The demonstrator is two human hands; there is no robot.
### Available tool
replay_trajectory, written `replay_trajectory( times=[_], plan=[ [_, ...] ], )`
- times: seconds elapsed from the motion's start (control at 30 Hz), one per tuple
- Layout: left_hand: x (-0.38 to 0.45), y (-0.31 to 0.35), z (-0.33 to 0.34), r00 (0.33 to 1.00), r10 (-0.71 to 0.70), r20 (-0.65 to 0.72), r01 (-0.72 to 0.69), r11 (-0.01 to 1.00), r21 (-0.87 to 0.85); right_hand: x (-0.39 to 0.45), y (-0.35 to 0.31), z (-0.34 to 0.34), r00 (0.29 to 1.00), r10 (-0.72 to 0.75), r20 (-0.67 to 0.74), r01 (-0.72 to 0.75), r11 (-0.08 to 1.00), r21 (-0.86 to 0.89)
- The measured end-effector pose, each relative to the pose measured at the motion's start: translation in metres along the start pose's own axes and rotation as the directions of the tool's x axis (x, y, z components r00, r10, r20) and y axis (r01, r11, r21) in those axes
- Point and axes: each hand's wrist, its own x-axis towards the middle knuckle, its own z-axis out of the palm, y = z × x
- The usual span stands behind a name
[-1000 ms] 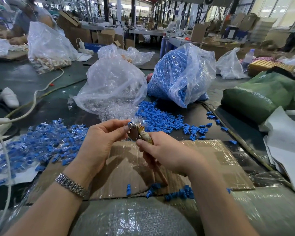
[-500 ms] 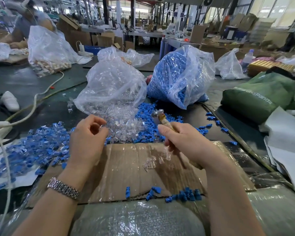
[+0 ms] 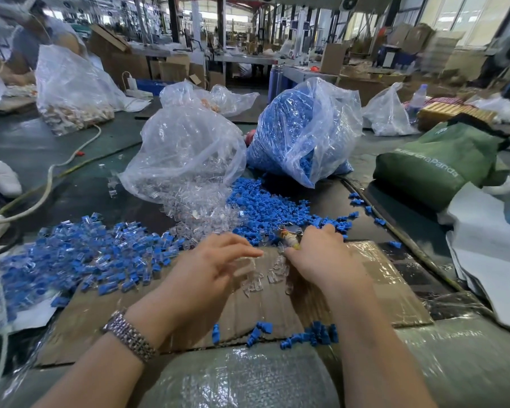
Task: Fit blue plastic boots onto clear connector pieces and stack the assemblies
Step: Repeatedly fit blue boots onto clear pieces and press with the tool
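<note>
Where the bubble wrap (image 3: 242, 381) fills the bottom edge of the frame, I see a few blue boots (image 3: 312, 334) lying along the near rim of the cardboard sheet (image 3: 395, 293). At centre, my left hand (image 3: 209, 275) hovers with fingers spread and relaxed, holding nothing, a metal watch (image 3: 130, 338) on its wrist. Just right of it, my right hand (image 3: 321, 260) is curled around a small tool (image 3: 289, 238) with a yellowish handle; several clear connector pieces (image 3: 265, 275) lie on the cardboard between the hands. At left centre sits the pile of finished assemblies (image 3: 80, 254). Beyond, loose boots and clear pieces spill from two plastic bags: the clear-piece bag (image 3: 189, 151) and the blue-boot bag (image 3: 306, 131). At the right, a green bag (image 3: 433, 163) has white lettering I can read only partly, ending in "Panda".
</note>
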Motion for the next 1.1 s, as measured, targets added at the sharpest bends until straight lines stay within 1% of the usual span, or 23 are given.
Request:
replay_trajectory(
  times=[0.07, 0.13, 0.2, 0.27, 0.37, 0.43, 0.5, 0.57, 0.63, 0.73, 0.87, 0.97, 1.03, 1.1],
  plan=[
    [0.001, 0.000, 0.005, 0.997, 0.051, 0.059, -0.058, 0.991, 0.122, 0.000, 0.001, 0.000, 1.000, 0.025, 0.001, -0.025, 1.000, -0.002],
    [0.002, -0.001, 0.008, 0.993, 0.087, 0.080, -0.100, 0.979, 0.177, 0.001, 0.003, 0.000, 0.999, 0.040, -0.009, -0.041, 0.999, -0.013],
    [0.002, -0.003, 0.009, 0.994, 0.092, 0.065, -0.103, 0.979, 0.175, 0.002, 0.003, 0.000, 0.999, 0.040, -0.016, -0.041, 0.998, -0.046],
    [0.003, -0.005, 0.009, 0.996, 0.082, 0.044, -0.087, 0.986, 0.139, 0.002, 0.004, 0.001, 0.999, 0.034, -0.020, -0.035, 0.996, -0.077],
    [0.003, -0.009, 0.006, 0.997, 0.061, 0.046, -0.066, 0.993, 0.101, 0.004, 0.002, 0.002, 0.996, 0.023, -0.083, -0.026, 0.999, -0.039],
    [0.002, -0.009, 0.004, 0.997, 0.045, 0.063, -0.051, 0.994, 0.095, 0.006, -0.005, 0.002, 0.985, -0.056, -0.161, 0.051, 0.998, -0.034],
    [0.003, -0.008, 0.004, 0.997, 0.034, 0.068, -0.041, 0.993, 0.111, 0.008, -0.015, 0.003, 0.955, -0.199, -0.221, 0.190, 0.980, -0.061],
    [0.003, -0.006, 0.005, 0.997, 0.031, 0.068, -0.039, 0.991, 0.127, 0.009, -0.026, 0.005, 0.916, -0.316, -0.247, 0.298, 0.948, -0.109],
    [0.003, -0.005, 0.005, 0.996, 0.046, 0.070, -0.055, 0.991, 0.124, 0.011, -0.034, 0.009, 0.885, -0.405, -0.231, 0.372, 0.912, -0.175],
    [0.002, -0.003, 0.003, 0.996, 0.068, 0.053, -0.075, 0.988, 0.137, 0.009, -0.043, 0.015, 0.866, -0.481, -0.136, 0.458, 0.872, -0.170],
    [0.002, -0.004, 0.001, 0.999, 0.046, 0.010, -0.047, 0.995, 0.092, 0.008, -0.048, 0.019, 0.834, -0.536, -0.133, 0.510, 0.840, -0.186],
    [0.000, -0.004, 0.001, 1.000, 0.022, -0.005, -0.021, 0.998, 0.054, 0.009, -0.048, 0.018, 0.845, -0.518, -0.132, 0.501, 0.854, -0.142],
    [0.000, -0.002, 0.000, 0.999, -0.010, -0.041, 0.009, 0.999, -0.033, 0.010, -0.048, 0.019, 0.851, -0.509, -0.132, 0.495, 0.860, -0.124],
    [-0.001, -0.002, -0.003, 0.995, -0.078, -0.059, 0.067, 0.982, -0.178, 0.010, -0.048, 0.019, 0.861, -0.486, -0.149, 0.474, 0.873, -0.112]
  ],
)
